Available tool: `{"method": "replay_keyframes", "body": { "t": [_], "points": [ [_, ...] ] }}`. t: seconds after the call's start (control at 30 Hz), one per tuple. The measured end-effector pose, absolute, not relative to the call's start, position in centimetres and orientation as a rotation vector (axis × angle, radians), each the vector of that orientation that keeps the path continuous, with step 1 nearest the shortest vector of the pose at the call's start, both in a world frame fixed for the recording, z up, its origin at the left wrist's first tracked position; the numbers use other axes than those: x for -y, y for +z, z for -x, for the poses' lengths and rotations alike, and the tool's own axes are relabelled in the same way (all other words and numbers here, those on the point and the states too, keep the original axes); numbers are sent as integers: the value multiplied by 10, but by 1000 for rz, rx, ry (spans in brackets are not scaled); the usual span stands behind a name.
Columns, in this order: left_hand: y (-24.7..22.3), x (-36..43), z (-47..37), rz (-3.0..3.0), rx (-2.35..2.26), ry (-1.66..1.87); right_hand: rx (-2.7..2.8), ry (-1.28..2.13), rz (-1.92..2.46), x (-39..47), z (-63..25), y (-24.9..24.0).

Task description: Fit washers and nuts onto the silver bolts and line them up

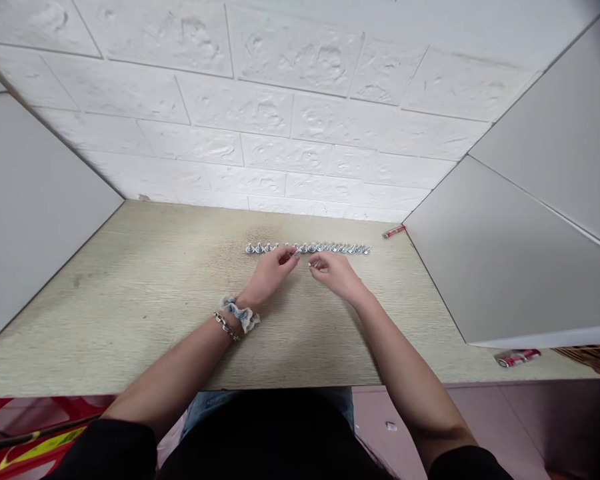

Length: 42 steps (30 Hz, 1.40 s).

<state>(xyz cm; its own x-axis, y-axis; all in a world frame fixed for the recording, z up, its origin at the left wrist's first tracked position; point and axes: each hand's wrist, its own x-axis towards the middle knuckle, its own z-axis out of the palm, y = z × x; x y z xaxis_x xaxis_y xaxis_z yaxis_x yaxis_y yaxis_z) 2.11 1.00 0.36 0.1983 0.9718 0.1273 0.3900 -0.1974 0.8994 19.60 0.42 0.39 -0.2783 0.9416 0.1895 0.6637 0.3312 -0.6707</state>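
Several small shiny metal pieces, like screws with washers, form a row [343,249] across the wooden tabletop [145,280]. My left hand [275,270] is over the middle of this row, thumb and forefinger pinched on a small metal piece [297,253]. Just to its right, my right hand [333,272] pinches another small metal piece [312,265] in front of the row. The two hands are apart. Part of the row is hidden behind my left fingers.
A red battery [394,232] lies at the back right, and another red battery [519,358] near the front right edge. A white brick-pattern wall [265,113] stands behind. Grey panels [520,260] rise at both sides. Something brown and woven [587,357] is at far right.
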Motion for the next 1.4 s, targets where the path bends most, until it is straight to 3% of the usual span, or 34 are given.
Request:
{"method": "replay_keyframes", "body": {
  "t": [0.23, 0.83, 1.4],
  "points": [
    [9, 0, -21, -2200, -1298, 898, 1683, 761, 1182, -7, -190, -4],
    [10, -1, -19, -2331, -1288, 804, 1730, 774, 1200, -4, -186, -5],
    [8, 2, -23, -2285, -1231, 767, 2037, 402, 1457, -1, -188, 6]
  ]
}}
